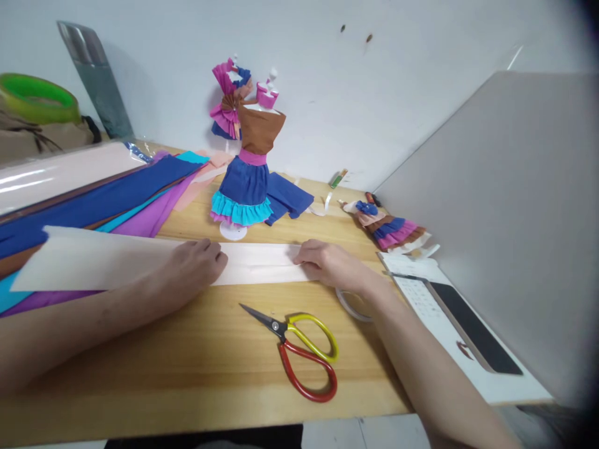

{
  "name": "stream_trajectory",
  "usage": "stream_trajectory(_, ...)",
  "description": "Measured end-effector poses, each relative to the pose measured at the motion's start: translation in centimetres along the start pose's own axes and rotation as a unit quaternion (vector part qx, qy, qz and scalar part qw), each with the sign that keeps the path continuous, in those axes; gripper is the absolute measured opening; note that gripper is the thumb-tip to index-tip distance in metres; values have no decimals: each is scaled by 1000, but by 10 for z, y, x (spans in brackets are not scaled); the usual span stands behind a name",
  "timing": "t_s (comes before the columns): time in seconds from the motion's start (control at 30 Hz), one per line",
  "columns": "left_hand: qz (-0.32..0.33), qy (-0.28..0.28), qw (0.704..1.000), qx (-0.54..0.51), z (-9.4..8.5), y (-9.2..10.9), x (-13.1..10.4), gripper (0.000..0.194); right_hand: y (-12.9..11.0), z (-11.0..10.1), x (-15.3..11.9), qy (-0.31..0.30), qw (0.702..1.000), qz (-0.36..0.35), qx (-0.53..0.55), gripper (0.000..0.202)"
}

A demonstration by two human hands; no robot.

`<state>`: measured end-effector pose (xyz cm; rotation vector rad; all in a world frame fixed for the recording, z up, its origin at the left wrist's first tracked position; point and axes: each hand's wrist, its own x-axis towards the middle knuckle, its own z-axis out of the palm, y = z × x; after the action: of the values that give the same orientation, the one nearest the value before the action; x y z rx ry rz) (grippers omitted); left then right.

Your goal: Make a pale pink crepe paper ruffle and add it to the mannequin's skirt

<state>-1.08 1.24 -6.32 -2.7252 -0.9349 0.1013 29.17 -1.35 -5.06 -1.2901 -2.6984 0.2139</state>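
A long strip of white crepe-like paper [257, 263] lies across the wooden table in front of me. My left hand [199, 265] rests on its middle with fingers curled down; whether they pinch the strip is hidden. At the strip's right end, my right hand [327, 265] pinches the paper between thumb and fingers. Just below the strip lie scissors [283, 330] with one yellow and one red handle, blades pointing left. Partly behind my right forearm is a roll of tape [350, 304]. A small mannequin in a brown, blue and turquoise paper dress [253, 168] stands behind the strip.
Coloured paper strips [154, 178] are heaped at left, near a green tape roll [40, 100] and a tall bottle [96, 81]. A second dressed figure [231, 103] is behind. At right lie a small paper dress [388, 227], a white board [496, 368] and a grey partition [510, 187].
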Motion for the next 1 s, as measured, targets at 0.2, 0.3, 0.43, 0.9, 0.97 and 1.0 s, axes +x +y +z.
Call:
stream_trajectory(0.2,41,-26,995,89,-3,11,-3,23,2,4,1,-15,998,-7,-55,21)
stream_trajectory(0.3,35,-50,996,71,-6,10,-2,23,6,8,0,-4,992,6,-122,19)
stream_trajectory(0.43,19,-32,998,54,-5,5,0,25,10,10,-1,26,984,10,-178,22)
stream_trajectory(0.9,1,-41,995,90,1,16,-9,44,-1,-4,-3,-59,991,30,-113,20)
stream_trajectory(0.97,17,-64,994,85,-3,15,-10,45,0,-3,-3,-40,994,45,-88,28)
stream_trajectory(1.0,30,-74,993,83,-5,13,-11,44,1,-1,-2,-29,995,52,-80,30)
